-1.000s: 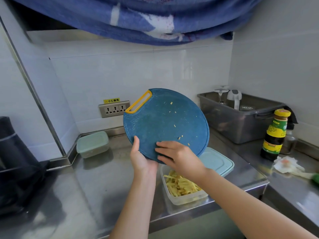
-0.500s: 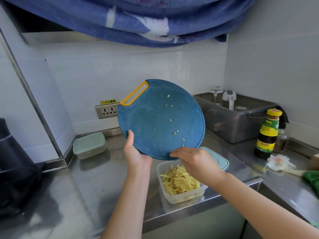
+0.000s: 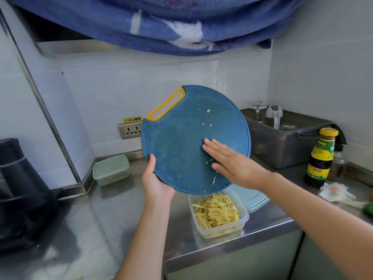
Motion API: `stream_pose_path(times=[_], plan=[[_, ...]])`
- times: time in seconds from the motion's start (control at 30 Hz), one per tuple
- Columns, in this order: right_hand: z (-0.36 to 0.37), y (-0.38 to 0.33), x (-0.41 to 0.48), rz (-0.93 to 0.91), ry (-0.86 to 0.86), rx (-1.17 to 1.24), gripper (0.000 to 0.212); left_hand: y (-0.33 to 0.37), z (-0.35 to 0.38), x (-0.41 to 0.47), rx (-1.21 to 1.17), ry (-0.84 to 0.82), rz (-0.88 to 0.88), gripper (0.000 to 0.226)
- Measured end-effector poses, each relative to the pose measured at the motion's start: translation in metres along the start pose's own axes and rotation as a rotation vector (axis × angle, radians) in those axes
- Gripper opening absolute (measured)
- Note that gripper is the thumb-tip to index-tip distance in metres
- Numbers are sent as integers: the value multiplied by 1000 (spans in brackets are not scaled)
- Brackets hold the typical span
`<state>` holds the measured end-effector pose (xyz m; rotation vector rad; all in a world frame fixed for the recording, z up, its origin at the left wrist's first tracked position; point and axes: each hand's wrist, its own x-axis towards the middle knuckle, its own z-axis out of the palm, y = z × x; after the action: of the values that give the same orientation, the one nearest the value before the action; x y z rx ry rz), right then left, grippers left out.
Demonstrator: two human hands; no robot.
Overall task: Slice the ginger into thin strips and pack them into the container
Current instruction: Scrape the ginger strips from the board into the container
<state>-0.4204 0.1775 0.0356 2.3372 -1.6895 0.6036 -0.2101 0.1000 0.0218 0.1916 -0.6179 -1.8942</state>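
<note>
From where I sit, my left hand [image 3: 156, 184] grips the lower left rim of the round blue cutting board [image 3: 177, 142], thumb laid up the face and the other fingers hidden behind it. My right hand [image 3: 236, 164] is flat and fully open, fingers straight and together, resting on the board's face low on its right side with the fingertips aimed up and to the left. It holds nothing.

I judge the board is held this steep so that loose pieces slide off its bottom edge, and the flat hand is there to sweep the stragglers down. A few ginger scraps [image 3: 208, 110] cling to the face, most near the palm and the lower rim. The board faces me, its yellow handle slot [image 3: 165, 105] at the upper left and slanting up to the right, and its lowest edge hangs above the far end of the clear container [image 3: 222, 233].

The container stands on the steel counter [image 3: 131, 209] close to the front edge, its long side running away from me towards the wall. It already holds a heap of ginger strips [image 3: 216, 213], jumbled, with many lying roughly along the box's length. Its pale blue lid [image 3: 254, 199] lies just behind and to the right, partly under the board.

Farther out, a closed green-lidded box [image 3: 111, 169] sits in the corner to the left, and a sauce bottle [image 3: 321, 156] stands well apart on the right beside a grey tub [image 3: 282, 150]
</note>
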Motion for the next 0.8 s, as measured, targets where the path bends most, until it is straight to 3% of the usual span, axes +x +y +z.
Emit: stream_pose_path(times=[0.13, 0.23, 0.5, 0.6, 0.8], plan=[[27, -15, -44, -60, -44, 5, 60, 6, 2, 5, -27, 15, 49, 36], [32, -26, -67, -71, -6, 35, 46, 10, 0, 9, -47, 19, 85, 34], [0, -24, -22, -7, 374, 85, 16, 11, 1, 7, -48, -49, 81, 37], [-15, -19, 2, -29, 397, 30, 26, 11, 0, 5, -14, -56, 49, 37], [-52, 13, 43, 158, 314, -17, 56, 15, -4, 4, 40, -53, 18, 37]])
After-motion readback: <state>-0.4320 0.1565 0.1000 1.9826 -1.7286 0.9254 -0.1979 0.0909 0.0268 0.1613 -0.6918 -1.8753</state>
